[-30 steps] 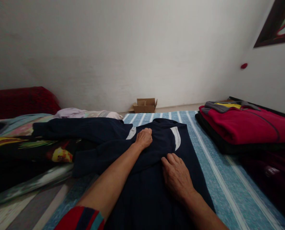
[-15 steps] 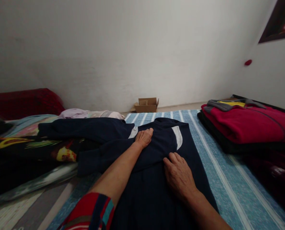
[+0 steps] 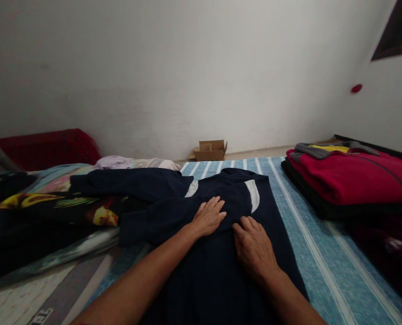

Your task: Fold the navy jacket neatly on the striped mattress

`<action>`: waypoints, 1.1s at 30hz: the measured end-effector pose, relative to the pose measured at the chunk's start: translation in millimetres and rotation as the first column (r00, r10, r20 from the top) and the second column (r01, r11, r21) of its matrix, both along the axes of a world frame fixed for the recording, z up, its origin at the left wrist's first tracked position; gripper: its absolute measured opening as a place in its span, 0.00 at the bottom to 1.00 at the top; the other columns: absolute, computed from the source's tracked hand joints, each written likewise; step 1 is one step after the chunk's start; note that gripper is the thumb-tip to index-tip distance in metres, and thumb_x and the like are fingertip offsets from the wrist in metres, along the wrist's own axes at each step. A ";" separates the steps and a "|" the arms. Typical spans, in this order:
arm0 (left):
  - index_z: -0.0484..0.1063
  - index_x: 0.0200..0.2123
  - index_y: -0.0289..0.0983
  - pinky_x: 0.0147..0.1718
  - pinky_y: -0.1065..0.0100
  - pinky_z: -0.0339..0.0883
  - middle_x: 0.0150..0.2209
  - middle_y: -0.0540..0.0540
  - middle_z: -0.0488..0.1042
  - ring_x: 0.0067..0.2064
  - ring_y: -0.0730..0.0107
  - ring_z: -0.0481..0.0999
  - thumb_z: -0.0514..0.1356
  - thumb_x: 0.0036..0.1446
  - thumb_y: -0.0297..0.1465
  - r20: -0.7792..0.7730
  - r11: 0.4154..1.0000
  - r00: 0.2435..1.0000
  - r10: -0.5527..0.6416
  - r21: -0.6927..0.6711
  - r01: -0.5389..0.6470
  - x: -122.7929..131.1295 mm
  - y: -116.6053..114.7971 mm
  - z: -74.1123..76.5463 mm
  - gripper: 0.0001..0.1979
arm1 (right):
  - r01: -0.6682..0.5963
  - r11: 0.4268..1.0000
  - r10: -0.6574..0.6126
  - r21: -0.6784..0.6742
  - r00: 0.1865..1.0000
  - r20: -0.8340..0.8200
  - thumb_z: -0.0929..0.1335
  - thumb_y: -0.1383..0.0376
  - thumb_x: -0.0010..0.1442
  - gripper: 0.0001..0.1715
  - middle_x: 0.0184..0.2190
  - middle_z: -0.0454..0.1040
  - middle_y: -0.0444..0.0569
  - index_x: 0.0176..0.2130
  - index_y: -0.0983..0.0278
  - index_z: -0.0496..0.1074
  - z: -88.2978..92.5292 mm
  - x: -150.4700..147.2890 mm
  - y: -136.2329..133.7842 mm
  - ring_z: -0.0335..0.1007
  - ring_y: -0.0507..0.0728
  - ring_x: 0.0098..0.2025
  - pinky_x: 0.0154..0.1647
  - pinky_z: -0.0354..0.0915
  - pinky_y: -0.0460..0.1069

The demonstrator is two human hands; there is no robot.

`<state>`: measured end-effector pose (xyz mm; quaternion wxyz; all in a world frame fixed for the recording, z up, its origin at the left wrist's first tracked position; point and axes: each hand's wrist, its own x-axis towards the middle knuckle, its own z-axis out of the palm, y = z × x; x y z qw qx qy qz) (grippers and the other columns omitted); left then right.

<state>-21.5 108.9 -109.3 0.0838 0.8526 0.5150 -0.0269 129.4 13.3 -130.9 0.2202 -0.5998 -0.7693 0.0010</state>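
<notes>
A navy sweatshirt (image 3: 201, 266) with pale grey curved patches lies spread in front of me, its sleeves folded across toward the left. My left hand (image 3: 209, 216) rests flat on the upper part of it, fingers stretched out and palm down. Lower and to the right, my right hand (image 3: 255, 243) has its fingers curled down onto the cloth by a sleeve's edge, seemingly pinching it; the fingertips are partly hidden.
Blue-and-white striped bedding (image 3: 309, 243) lies under the sweatshirt. On the right is a stack with a crimson folded garment (image 3: 349, 176). A black patterned garment (image 3: 75, 210) and other clothes lie left. A cardboard box (image 3: 209, 153) stands by the wall.
My left hand has moved down and nearer me, from a closed grasp to flat, spread fingers on the sweatshirt. My right hand has stayed about where it was. The view has shifted slightly.
</notes>
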 end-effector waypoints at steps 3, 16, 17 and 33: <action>0.48 0.63 0.37 0.60 0.51 0.39 0.66 0.40 0.42 0.66 0.59 0.39 0.41 0.61 0.47 -0.014 0.998 1.000 0.022 -0.051 -0.022 -6.6 -0.9 3.8 0.31 | -0.006 1.000 0.006 -0.003 1.000 -0.006 0.58 0.69 0.62 0.13 0.37 0.66 0.50 0.38 0.61 0.69 -0.5 0.0 0.1 0.59 0.58 0.44 0.46 0.54 0.52; 0.47 0.62 0.34 0.60 0.54 0.40 0.66 0.39 0.41 0.66 0.61 0.37 0.42 0.61 0.44 0.047 0.998 0.997 -0.057 -0.020 0.058 14.8 -0.3 8.2 0.31 | 0.007 1.000 -0.007 0.014 1.000 -0.002 0.58 0.68 0.62 0.12 0.37 0.67 0.50 0.38 0.61 0.69 -0.4 -0.7 -0.4 0.59 0.57 0.43 0.45 0.54 0.51; 0.47 0.62 0.34 0.60 0.54 0.39 0.66 0.40 0.40 0.66 0.62 0.37 0.41 0.61 0.43 0.046 0.996 0.995 -0.084 -0.027 0.086 17.6 1.0 6.0 0.30 | 0.006 1.000 -0.006 0.013 1.000 -0.002 0.59 0.68 0.62 0.12 0.37 0.67 0.50 0.38 0.61 0.69 -0.8 -0.7 -0.1 0.59 0.57 0.43 0.45 0.54 0.51; 0.42 0.64 0.32 0.60 0.49 0.34 0.66 0.42 0.37 0.66 0.61 0.34 0.37 0.59 0.49 0.013 0.994 1.000 -0.019 -0.106 0.021 62.1 25.1 -6.4 0.36 | -0.004 1.000 0.003 -0.014 0.998 -0.066 0.60 0.70 0.60 0.14 0.40 0.67 0.50 0.42 0.61 0.70 0.6 -0.2 -1.5 0.59 0.58 0.45 0.47 0.53 0.51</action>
